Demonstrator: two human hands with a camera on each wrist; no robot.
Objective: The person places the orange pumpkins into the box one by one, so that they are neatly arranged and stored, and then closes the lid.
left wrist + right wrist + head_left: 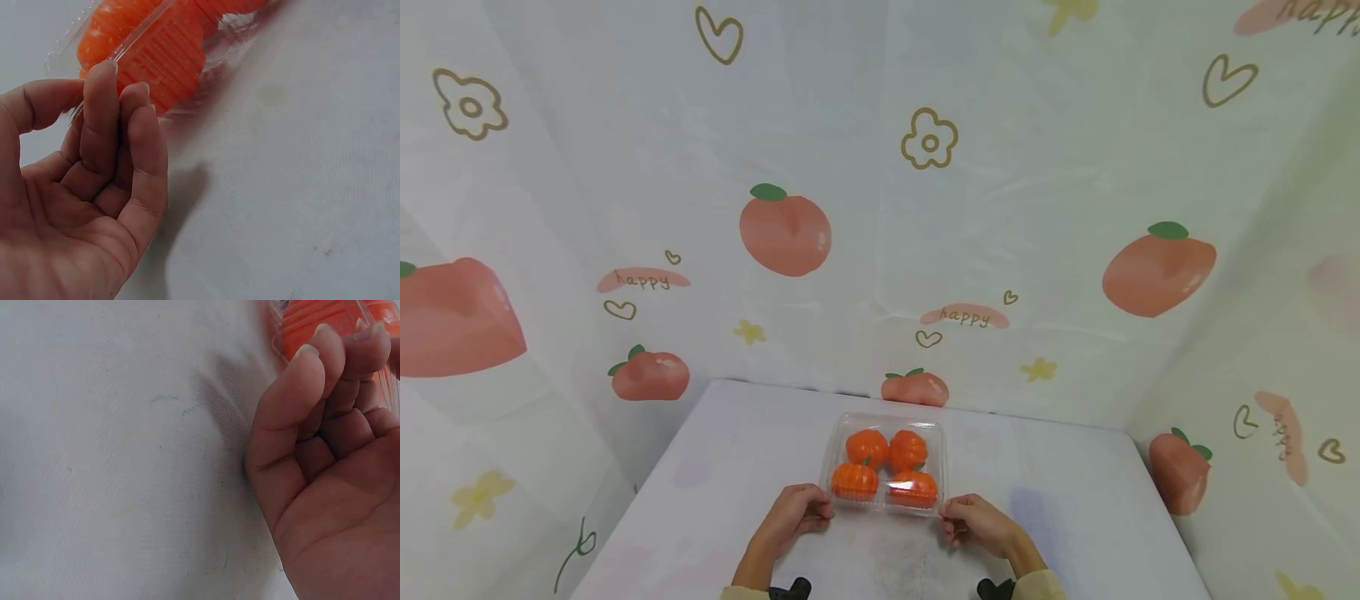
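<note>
A clear plastic clamshell box (887, 419) sits on the white table, holding several small orange pumpkins (855, 482) with green stems. My left hand (793, 517) pinches the box's near left corner between thumb and fingers. At the near right corner, the right hand (985, 523) pinches the rim in the same way. In the left wrist view the curled fingers (100, 125) meet the clear edge, with an orange pumpkin (162, 56) behind the ribbed plastic. The right wrist view shows bent fingers (290, 394) at the box's edge, which the hand partly hides.
The white table (737, 442) spreads out on both sides of the box. Behind and beside it hangs a white curtain (850, 350) printed with peaches, hearts and flowers. Dark wrist straps (792, 590) and light sleeves show at the bottom.
</note>
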